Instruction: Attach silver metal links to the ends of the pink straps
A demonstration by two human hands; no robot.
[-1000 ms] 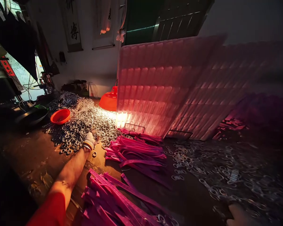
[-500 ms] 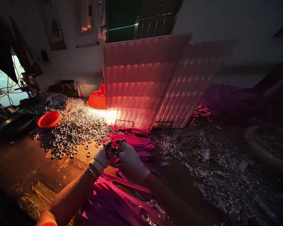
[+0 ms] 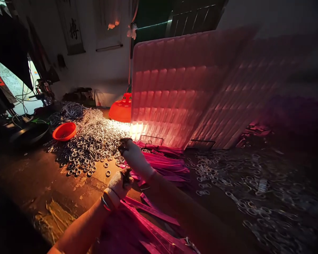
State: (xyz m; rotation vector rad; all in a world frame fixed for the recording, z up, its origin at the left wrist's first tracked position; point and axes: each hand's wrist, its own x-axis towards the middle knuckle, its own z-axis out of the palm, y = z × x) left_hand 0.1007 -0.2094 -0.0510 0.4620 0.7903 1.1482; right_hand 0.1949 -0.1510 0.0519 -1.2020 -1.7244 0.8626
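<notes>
My left hand, in a pale glove with dark fingertips, is closed just above the near bundle of magenta straps; what it grips is too small to make out. Farther forward, my right hand, gloved too, has its fingers curled together at the right edge of the pile of metal rings. Whatever lies between those fingers is hidden. A second bundle of magenta straps lies to the right of my right hand, partly behind its wrist.
A red bowl sits on the ring pile. The red lamp shines beside ribbed translucent panels, which stand upright behind the straps. Linked metal pieces are strewn over the right side of the table.
My hands have come apart: the right has moved forward and left toward the rings, while the left is slightly lower. The whole view has shifted, with the scene now farther right.
</notes>
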